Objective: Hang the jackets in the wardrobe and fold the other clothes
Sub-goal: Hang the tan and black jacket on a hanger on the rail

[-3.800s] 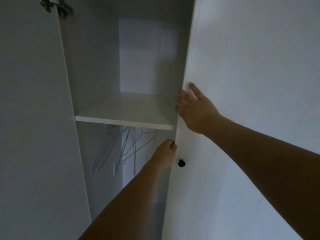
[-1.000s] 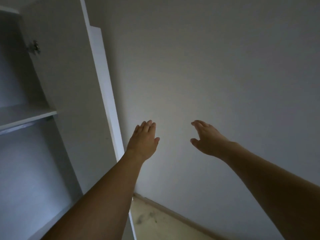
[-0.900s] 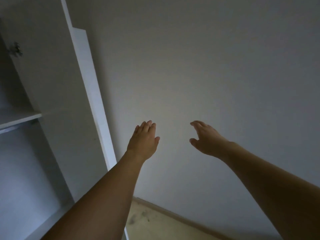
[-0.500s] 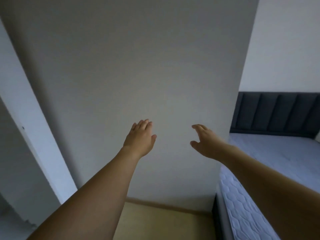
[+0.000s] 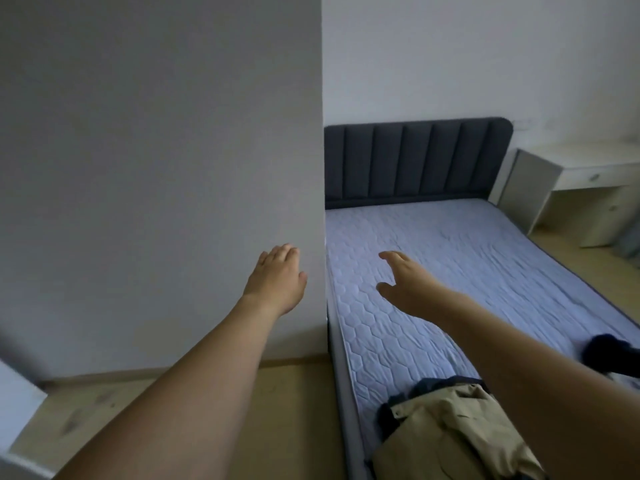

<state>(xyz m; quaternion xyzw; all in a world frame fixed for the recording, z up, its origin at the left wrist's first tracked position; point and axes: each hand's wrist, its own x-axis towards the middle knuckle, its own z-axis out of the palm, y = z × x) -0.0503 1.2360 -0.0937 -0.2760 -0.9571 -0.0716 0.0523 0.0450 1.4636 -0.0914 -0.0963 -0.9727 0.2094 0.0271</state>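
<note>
A beige jacket point(image 5: 450, 434) lies crumpled on the near end of the bed point(image 5: 450, 258), with dark blue cloth point(image 5: 398, 407) showing under its left edge. A black garment point(image 5: 609, 355) lies at the bed's right side, partly cut off by the frame. My left hand point(image 5: 277, 278) is stretched out in front of the grey wall, fingers apart, holding nothing. My right hand point(image 5: 405, 282) hovers over the mattress, open and empty, well beyond the beige jacket. Of the wardrobe only a white corner point(image 5: 17, 403) shows at the lower left.
A grey wall corner point(image 5: 318, 168) juts out beside the bed's left side. The dark padded headboard point(image 5: 415, 161) stands at the far end. A white desk with drawers point(image 5: 585, 181) is at the far right. Wooden floor point(image 5: 277, 410) runs between wall and bed.
My view has swung right, away from the open wardrobe and along the wall to the bed and the clothes. Both hands stayed stretched out, open and empty.
</note>
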